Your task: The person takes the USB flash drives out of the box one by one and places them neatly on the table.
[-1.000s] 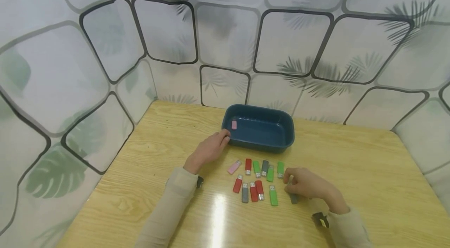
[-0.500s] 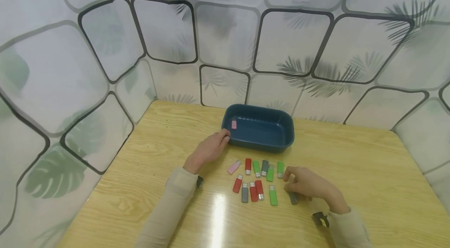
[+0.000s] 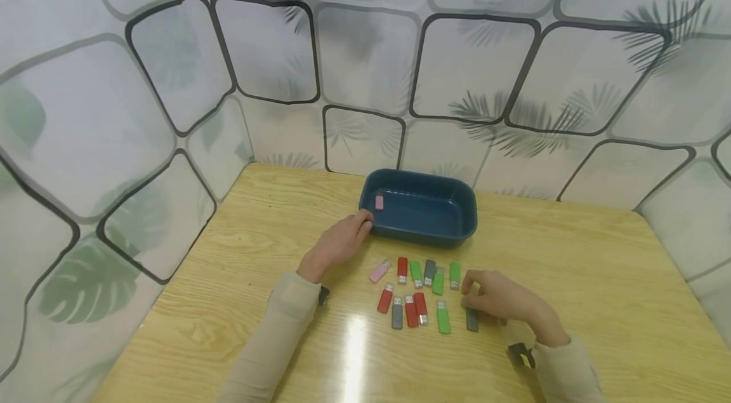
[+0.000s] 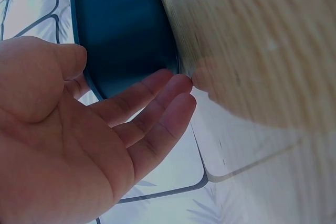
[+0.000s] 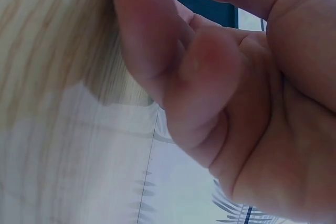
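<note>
My left hand (image 3: pixel 341 239) is at the near left corner of a dark blue plastic basin (image 3: pixel 418 239). In the left wrist view its thumb and forefinger pinch the basin's rim, and the other fingers reach loosely along the outer wall. My right hand (image 3: pixel 495 296), fingers curled, pinches the upper end of a grey USB flash drive (image 3: pixel 472 320) on the table. The drive's far end is hidden under the fingers. In the right wrist view the curled fingers hide that drive. One pink flash drive (image 3: pixel 379 203) lies inside the basin, at its left.
Between the hands, two loose rows of flash drives lie on the wooden table (image 3: pixel 257 327): several red (image 3: pixel 412 312) and green (image 3: pixel 443 318), two grey (image 3: pixel 397 314) and one pink (image 3: pixel 379 272). A patterned curtain (image 3: pixel 365 54) stands behind and at the sides.
The grey flash drive under my right hand has turned from slanted to nearly straight, its near end shifting slightly left. My left hand has stayed at the basin.
</note>
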Demonstrator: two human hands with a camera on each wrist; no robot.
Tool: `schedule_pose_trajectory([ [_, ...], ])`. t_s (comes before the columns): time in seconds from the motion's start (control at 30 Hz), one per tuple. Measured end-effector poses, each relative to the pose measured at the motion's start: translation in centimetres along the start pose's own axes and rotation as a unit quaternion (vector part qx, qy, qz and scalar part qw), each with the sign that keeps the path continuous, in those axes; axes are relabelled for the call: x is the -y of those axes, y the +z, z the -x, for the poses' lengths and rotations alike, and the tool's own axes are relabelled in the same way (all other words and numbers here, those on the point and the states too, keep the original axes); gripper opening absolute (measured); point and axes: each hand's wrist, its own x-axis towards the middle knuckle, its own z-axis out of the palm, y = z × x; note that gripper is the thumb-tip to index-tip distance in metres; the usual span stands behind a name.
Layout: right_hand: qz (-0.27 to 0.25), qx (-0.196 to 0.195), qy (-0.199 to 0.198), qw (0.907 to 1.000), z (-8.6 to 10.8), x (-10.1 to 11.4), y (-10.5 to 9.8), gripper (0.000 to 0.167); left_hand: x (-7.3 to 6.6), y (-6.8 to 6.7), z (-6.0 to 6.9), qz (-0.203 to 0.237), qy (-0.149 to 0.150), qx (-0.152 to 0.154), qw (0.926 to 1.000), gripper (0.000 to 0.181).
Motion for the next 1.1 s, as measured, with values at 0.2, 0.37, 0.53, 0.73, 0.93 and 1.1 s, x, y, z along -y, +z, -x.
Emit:
schedule_pose_trajectory([
  [0.2, -0.003, 0.002, -0.003, 1.0, 0.0, 0.1, -0.1, 0.011, 0.1, 0.1, -0.1, -0.002, 0.001, -0.002, 1.0, 0.026],
  [0.37, 0.02, -0.006, -0.015, 0.9997, 0.0, 0.1, -0.2, 0.012, 0.3, 0.2, -0.3, -0.002, 0.002, -0.002, 1.0, 0.027],
  [0.53, 0.023, -0.024, -0.008, 0.9994, 0.1, 0.2, -0.4, 0.006, 0.4, 0.3, -0.3, -0.004, 0.005, -0.002, 1.0, 0.027],
  [0.73, 0.046, -0.077, -0.016, 0.9959, 0.0, 0.5, -1.1, 0.006, 0.2, 0.2, -0.1, -0.003, 0.012, -0.002, 0.9999, 0.028],
  [0.93, 0.066, -0.132, -0.059, 0.9873, -0.5, 1.3, -1.8, 0.006, 0.2, 0.1, -0.2, -0.002, 0.016, -0.003, 0.9999, 0.027],
  [1.1, 0.078, -0.156, -0.082, 0.9813, -1.0, 2.6, -2.2, 0.01, 0.2, 0.1, -0.2, 0.0, 0.016, -0.002, 0.9999, 0.028],
])
